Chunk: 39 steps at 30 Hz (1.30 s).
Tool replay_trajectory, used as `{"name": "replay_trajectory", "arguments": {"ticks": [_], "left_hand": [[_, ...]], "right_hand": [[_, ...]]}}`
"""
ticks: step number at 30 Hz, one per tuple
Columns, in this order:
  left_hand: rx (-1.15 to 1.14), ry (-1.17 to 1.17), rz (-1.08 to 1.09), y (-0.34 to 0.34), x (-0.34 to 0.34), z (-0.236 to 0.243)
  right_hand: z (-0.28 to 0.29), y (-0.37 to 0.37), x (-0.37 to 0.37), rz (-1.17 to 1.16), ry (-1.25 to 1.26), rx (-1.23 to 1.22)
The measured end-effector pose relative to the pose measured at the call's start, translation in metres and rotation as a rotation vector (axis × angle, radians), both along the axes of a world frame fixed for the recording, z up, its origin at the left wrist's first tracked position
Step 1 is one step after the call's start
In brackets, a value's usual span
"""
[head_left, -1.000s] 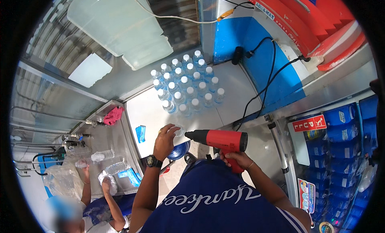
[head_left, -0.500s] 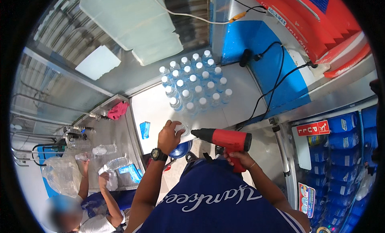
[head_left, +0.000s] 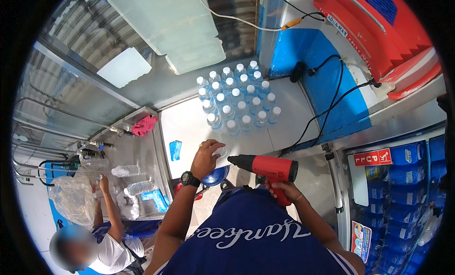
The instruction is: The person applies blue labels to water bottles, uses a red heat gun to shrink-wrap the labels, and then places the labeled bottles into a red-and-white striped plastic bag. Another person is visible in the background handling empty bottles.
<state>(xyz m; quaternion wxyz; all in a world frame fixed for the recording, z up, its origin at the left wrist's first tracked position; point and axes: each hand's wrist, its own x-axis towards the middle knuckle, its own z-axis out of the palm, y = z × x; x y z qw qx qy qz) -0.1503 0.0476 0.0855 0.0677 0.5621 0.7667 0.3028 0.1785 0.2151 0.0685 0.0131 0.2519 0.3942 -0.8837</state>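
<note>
My right hand (head_left: 280,189) grips the handle of a red and black heat gun (head_left: 268,167). Its dark nozzle points left, close to a clear plastic bottle (head_left: 221,153) near the front edge of the white counter. My left hand (head_left: 205,157), with a watch on the wrist, has its fingers around the top of that bottle. Beyond it, several rows of filled water bottles (head_left: 237,100) with white caps stand close together. Left of my left hand lie a few blue label sleeves (head_left: 175,150) on the counter.
At left, a co-worker's hand (head_left: 104,183) is by a clear plastic bag (head_left: 71,199) over a metal sink (head_left: 150,156) holding loose bottles (head_left: 141,188). Black cables (head_left: 327,111) run along the counter's right side. Blue jugs (head_left: 406,180) are stacked behind glass.
My view has shifted slightly, so the counter sits further right. The co-worker's hands have moved from the sink bottles toward the plastic bag. My hands keep nearly the same hold.
</note>
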Motion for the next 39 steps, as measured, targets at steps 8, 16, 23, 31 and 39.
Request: {"name": "replay_trajectory", "arguments": {"ticks": [8, 16, 23, 31, 39], "left_hand": [[-0.012, -0.231, 0.277, 0.014, 0.008, -0.011], [0.052, -0.072, 0.379, 0.032, 0.006, -0.020], [0.089, 0.011, 0.419, 0.051, -0.002, -0.032], [0.219, -0.118, 0.473, 0.048, 0.016, -0.021], [-0.029, -0.265, 0.498, -0.090, 0.129, -0.123]], "right_hand": [[-0.003, 0.002, 0.008, -0.020, 0.019, -0.026], [-0.021, 0.002, 0.023, -0.023, 0.039, 0.089], [-0.041, 0.012, 0.044, -0.027, -0.059, 0.740], [-0.066, 0.062, -0.013, -0.254, -0.366, 1.396], [-0.131, 0.178, -0.055, -0.225, -0.511, 1.620]]}}
